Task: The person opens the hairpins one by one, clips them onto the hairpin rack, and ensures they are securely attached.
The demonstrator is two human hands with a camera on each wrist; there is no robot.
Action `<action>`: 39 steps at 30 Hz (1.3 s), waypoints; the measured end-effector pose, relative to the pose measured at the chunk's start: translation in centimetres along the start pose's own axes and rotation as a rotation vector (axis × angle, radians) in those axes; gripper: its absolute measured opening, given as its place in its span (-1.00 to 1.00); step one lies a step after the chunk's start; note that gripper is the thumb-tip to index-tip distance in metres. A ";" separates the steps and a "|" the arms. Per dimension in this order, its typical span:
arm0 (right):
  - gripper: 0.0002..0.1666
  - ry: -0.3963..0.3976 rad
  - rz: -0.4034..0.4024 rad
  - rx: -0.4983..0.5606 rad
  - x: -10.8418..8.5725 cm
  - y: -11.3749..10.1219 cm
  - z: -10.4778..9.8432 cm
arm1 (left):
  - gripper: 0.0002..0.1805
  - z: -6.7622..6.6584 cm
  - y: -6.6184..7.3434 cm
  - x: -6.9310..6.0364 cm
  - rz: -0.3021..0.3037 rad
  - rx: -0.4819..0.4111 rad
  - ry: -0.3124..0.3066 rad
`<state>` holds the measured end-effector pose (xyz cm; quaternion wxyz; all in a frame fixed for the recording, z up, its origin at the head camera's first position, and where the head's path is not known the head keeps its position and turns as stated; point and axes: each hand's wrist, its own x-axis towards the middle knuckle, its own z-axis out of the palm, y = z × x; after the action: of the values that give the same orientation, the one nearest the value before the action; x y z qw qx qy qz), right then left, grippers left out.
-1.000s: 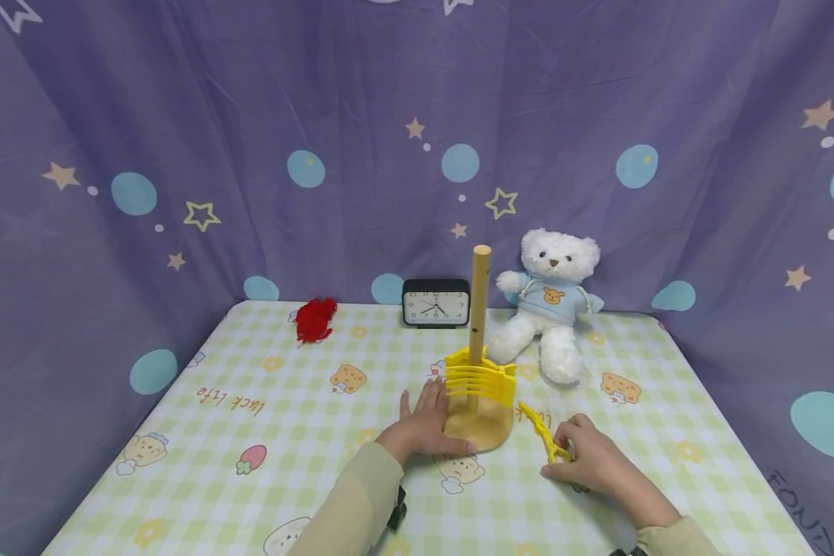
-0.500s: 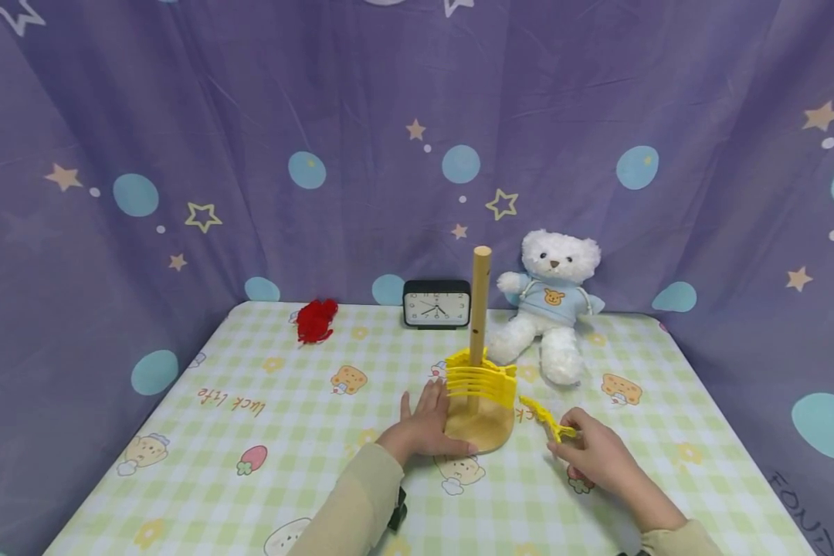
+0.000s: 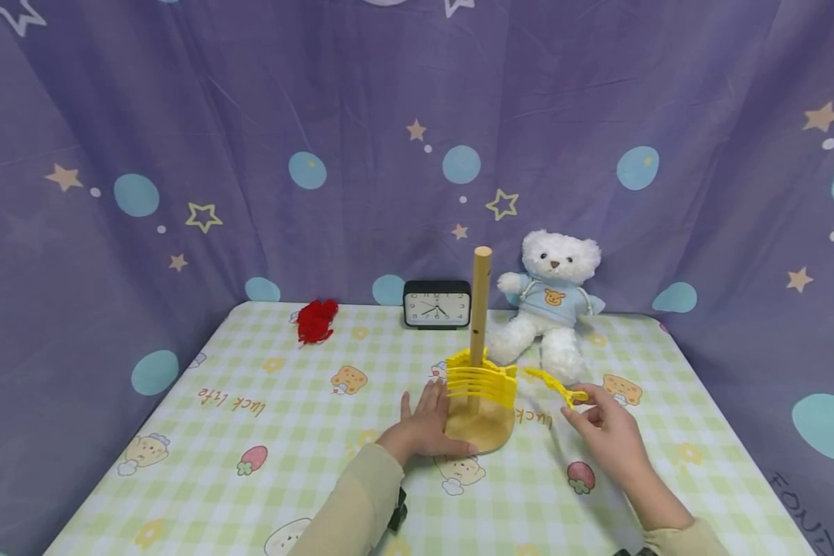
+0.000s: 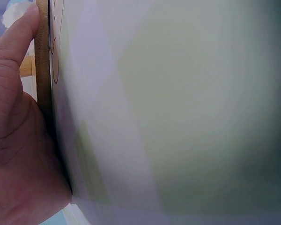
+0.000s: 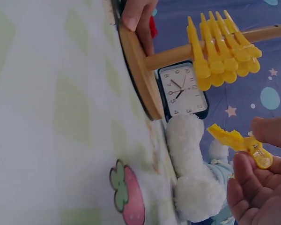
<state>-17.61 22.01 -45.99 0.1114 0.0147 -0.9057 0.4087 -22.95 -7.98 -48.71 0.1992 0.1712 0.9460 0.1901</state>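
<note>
A wooden stand has a round base [image 3: 483, 428] and an upright wooden rod [image 3: 481, 301]. Several yellow plastic clips [image 3: 483, 382] sit around the rod's lower part, above the base. At the base's left side, my left hand [image 3: 427, 425] rests with fingers straight and the thumb along the front rim; in the left wrist view the thumb [image 4: 14, 42] touches the base's edge. To the right of the stand, my right hand [image 3: 608, 432] pinches one yellow clip [image 3: 556, 384] by its handle end, raised over the table. Its long toothed end points toward the rod, apart from it.
Behind the stand are a black desk clock [image 3: 436, 305] and a white teddy bear [image 3: 556, 301] in a blue top, its legs near the held clip. A red bundle of yarn [image 3: 316, 320] lies at the back left. A purple curtain [image 3: 361, 93] hangs beyond the checked tablecloth [image 3: 299, 455].
My right hand has lifted the yellow clip up and away from me, turning it so its toothed end lies flatter and points left. The left hand and stand have stayed put.
</note>
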 end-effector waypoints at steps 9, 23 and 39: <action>-0.60 0.192 -0.153 0.063 0.0 -1.3 -0.9 | 0.38 0.5 -0.3 0.4 -0.011 0.003 -0.001; -0.75 0.356 -0.246 0.108 0.9 -4.3 0.5 | 0.39 0.7 -0.5 0.7 -0.023 0.014 -0.004; -0.78 0.303 -0.308 0.080 2.8 -7.6 3.9 | 0.31 -0.2 0.3 -0.4 0.003 0.020 0.013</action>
<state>-20.16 14.26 -42.25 0.3065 0.0957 -0.8488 0.4201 -22.60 -7.97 -48.30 0.1912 0.1733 0.9489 0.1818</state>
